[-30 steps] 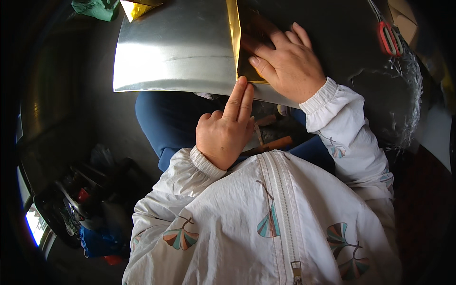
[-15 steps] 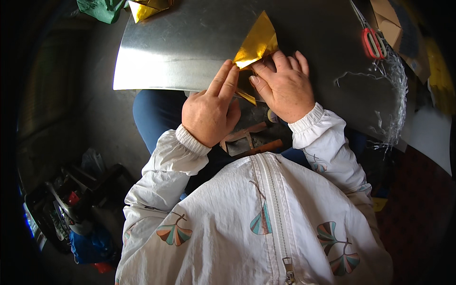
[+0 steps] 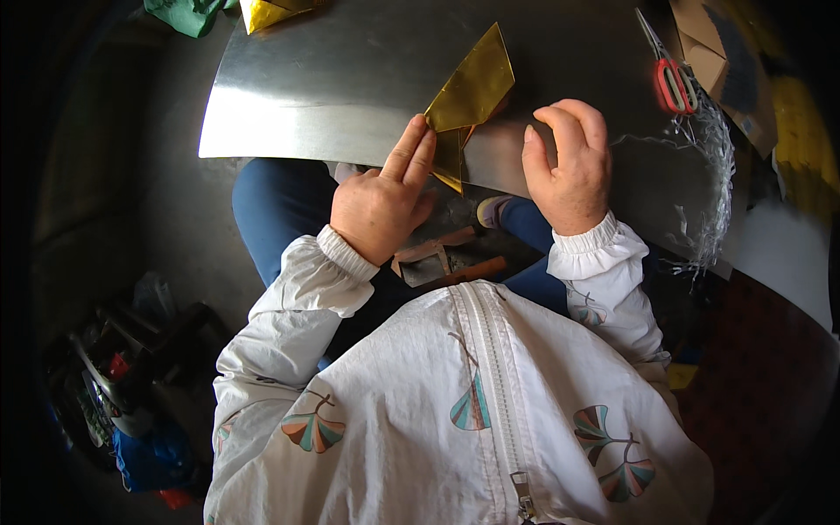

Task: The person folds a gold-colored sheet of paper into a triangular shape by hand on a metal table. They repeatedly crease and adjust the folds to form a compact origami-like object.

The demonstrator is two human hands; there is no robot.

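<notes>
A folded piece of shiny gold foil paper (image 3: pixel 477 83) lies near the front edge of the metal table. Its upper part is a slanted, pointed flap, and a narrow lower part hangs past the edge. My left hand (image 3: pixel 378 201) has two fingers stretched out, their tips resting on the foil's left corner; its thumb is partly hidden below. To the right of the foil, apart from it, is my right hand (image 3: pixel 573 171). Its fingers are loosely bent, the thumb stands away from them, and nothing is between them.
Red-handled scissors (image 3: pixel 672 83) lie at the far right of the table (image 3: pixel 332 83), above a tangle of clear plastic strands (image 3: pixel 722 188). Another gold foil piece (image 3: pixel 267 12) and a green bag (image 3: pixel 185 16) are at the far left. A cardboard box (image 3: pixel 700 39) sits far right.
My right hand has come away from the foil and moved right. The foil's flap lies flatter and looks duller. My left fingertips stay at its left corner.
</notes>
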